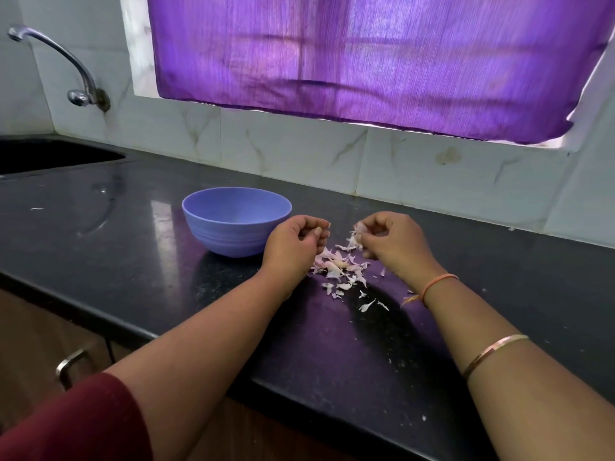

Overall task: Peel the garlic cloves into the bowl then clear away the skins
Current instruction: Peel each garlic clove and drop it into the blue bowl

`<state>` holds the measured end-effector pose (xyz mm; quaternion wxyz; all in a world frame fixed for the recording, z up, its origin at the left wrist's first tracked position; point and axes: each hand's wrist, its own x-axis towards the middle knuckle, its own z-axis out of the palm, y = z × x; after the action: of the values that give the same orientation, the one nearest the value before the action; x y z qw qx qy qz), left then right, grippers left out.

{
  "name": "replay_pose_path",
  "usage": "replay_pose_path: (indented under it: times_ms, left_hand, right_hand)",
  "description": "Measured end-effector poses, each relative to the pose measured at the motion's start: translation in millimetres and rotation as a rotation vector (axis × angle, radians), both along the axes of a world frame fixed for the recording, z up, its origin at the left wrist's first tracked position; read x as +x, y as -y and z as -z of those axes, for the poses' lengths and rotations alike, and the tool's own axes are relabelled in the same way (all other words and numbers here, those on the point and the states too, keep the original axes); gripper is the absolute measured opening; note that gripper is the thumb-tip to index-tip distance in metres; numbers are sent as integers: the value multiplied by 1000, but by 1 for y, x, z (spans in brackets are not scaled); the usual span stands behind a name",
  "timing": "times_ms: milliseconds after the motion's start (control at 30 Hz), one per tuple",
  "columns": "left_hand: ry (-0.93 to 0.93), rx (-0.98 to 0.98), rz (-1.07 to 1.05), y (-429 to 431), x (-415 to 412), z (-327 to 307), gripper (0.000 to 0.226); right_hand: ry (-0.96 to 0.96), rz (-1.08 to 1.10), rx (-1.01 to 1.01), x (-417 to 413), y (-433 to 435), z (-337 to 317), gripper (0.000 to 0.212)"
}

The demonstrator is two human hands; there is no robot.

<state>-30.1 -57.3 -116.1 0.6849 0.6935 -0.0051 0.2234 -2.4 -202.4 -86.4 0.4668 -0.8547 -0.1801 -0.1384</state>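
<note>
- Left hand (294,242), centre frame, just right of bowl (199,224): fingers curled tight; contents not discernible.
- Right hand (391,242): fingertips pinching a pale skin fragment (356,229) above the skins pile (342,277).
- Possible unpeeled clove (336,266) lying in the pile; liable to be swept away with the waste.
- Stray flakes spread down-frame on counter (133,247); likely scattered if brushed by forearms.

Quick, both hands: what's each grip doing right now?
Left hand: fingers curled; cannot tell whether it holds anything.
Right hand: fingertips pinch a bit of garlic skin.
</note>
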Motion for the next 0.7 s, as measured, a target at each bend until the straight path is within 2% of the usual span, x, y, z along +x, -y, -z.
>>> replay_pose_path:
  times_ms: [100, 200, 267, 400, 533, 700]
  left_hand:
    - [-3, 10, -8, 0, 0, 0, 19]
    - [-4, 24, -14, 0, 0, 0, 20]
    - [-3, 32, -17, 0, 0, 0, 21]
    - [-11, 30, -8, -1, 0, 0, 22]
    - [-7, 35, -5, 0, 0, 0, 23]
    - [0, 43, -2, 0, -1, 0, 22]
  right_hand:
    - [83, 85, -150, 0, -1, -1, 18]
    - [13, 69, -335, 2, -1, 1, 32]
    - [26, 65, -378, 3, -2, 3, 29]
    - [132, 63, -286, 1, -1, 1, 18]
    - [124, -58, -418, -1, -6, 4, 17]
    - [52, -94, -526, -2, -9, 8, 12]
